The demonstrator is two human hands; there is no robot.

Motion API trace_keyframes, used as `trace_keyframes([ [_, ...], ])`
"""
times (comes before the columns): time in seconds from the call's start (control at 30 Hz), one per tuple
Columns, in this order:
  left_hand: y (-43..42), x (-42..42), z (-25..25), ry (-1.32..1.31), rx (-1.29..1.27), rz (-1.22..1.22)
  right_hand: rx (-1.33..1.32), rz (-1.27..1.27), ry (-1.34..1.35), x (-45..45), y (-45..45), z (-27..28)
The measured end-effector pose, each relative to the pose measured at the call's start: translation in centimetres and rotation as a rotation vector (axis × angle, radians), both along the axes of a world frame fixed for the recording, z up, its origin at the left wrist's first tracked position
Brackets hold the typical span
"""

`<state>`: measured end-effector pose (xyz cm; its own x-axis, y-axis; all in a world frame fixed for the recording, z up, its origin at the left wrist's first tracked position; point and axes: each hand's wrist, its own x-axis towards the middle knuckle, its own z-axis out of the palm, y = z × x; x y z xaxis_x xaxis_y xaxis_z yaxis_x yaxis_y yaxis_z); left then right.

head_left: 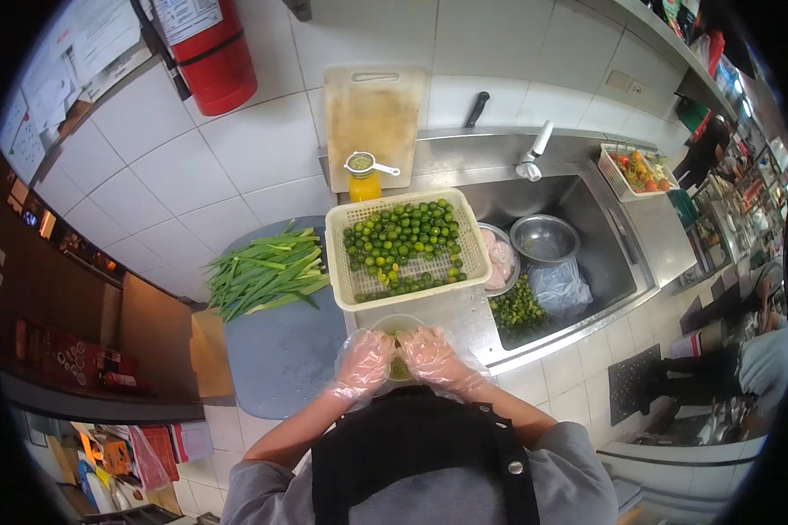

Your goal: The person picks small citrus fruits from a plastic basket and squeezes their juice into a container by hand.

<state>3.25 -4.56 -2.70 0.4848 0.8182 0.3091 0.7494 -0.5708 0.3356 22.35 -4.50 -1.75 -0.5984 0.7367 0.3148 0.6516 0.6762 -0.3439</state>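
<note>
My left hand (365, 360) and my right hand (433, 356), both in clear plastic gloves, are close together over a round clear bowl (398, 321) near my body. Green bits (400, 367) show between the hands. The fingers of both hands are curled inward and closed; what they pinch is hidden. Just beyond them, a cream plastic basket (345, 282) holds many small green limes (403, 232), a few of them yellowish.
Green stalks (270, 269) lie on a grey board (280, 363) at left. A strainer (360, 162) rests on a jar of yellow liquid (365, 185). The sink (600, 206) holds a metal bowl (545, 239), a plastic bag (562, 289) and cut limes (518, 311). A person (744, 367) stands far right.
</note>
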Motion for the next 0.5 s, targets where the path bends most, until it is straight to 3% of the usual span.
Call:
trace_keyframes([
  [0.13, -0.6, 0.3, 1.1, 0.063, 0.007, -0.012, -0.059, 0.021, -0.081, -0.3, -0.1, -0.2],
  [0.23, -0.5, -0.2, -0.9, 0.025, 0.043, -0.062, 0.105, 0.096, -0.085, 0.0, 0.2, -0.1],
  [0.5, -0.8, 0.0, -1.9, 0.018, 0.116, 0.006, 0.055, 0.117, -0.067, -0.6, 0.7, -0.5],
])
